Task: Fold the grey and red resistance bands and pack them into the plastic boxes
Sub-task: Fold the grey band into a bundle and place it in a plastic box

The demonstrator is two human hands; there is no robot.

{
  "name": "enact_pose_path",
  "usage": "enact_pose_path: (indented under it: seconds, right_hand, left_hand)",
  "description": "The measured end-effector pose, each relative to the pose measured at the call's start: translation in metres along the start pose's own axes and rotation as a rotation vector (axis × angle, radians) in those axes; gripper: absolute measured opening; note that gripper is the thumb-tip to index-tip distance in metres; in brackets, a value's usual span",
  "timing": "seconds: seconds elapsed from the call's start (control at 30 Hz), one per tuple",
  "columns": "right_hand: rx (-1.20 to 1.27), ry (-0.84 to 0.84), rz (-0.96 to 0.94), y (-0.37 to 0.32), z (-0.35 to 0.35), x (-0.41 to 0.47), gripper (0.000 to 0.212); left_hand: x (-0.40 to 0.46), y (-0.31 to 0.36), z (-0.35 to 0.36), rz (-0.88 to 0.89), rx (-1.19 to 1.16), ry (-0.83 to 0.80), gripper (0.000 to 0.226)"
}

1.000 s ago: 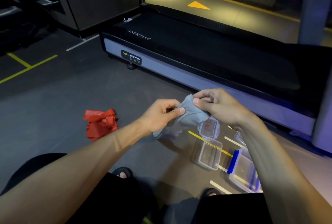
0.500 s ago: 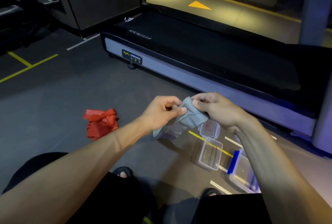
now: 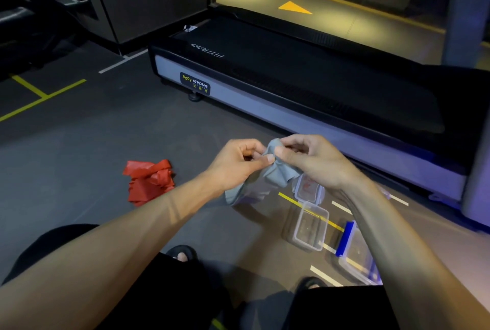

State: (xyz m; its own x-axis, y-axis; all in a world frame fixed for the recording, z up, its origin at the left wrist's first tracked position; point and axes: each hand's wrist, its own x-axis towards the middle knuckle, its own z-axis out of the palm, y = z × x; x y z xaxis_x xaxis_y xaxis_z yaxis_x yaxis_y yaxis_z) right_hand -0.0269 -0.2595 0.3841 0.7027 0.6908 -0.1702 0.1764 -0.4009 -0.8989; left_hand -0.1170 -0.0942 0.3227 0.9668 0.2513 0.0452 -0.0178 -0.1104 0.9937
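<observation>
The grey band [image 3: 275,176] is pinched mid-air by both the left hand [image 3: 236,164] and right hand [image 3: 315,160], thumbs clamped on it. The red band [image 3: 149,181] is left crumpled at 9 o'clock; the open clear box [image 3: 310,226], probably empty, is seen at 5.

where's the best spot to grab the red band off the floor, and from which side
Take the red band by the raised loop at its top right, where a strip arches up off the crumpled heap. Come from above and from the right, the side nearest the hands. It lies loose on the bare floor with nothing on it, so a pinch there would probably lift the whole bundle.
</observation>
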Motion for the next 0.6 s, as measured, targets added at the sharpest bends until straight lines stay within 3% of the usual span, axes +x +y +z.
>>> enact_pose_path:
  seconds: [0.27, 0.43, 0.6]
  right_hand:
    - [0.022, 0.024, 0.039, 0.002, -0.01, 0.003, 0.025]
    - [0.15, -0.025, 0.057, -0.003, -0.016, -0.001, 0.02]
    - [0.229, -0.083, 0.069, -0.001, -0.016, -0.003, 0.047]
  left_hand:
    - [0.001, -0.002, -0.008, -0.02, -0.093, -0.087, 0.006]
    - [0.001, 0.003, -0.009, -0.074, -0.233, -0.158, 0.007]
    - [0.002, 0.005, -0.008, -0.065, -0.201, -0.167, 0.014]
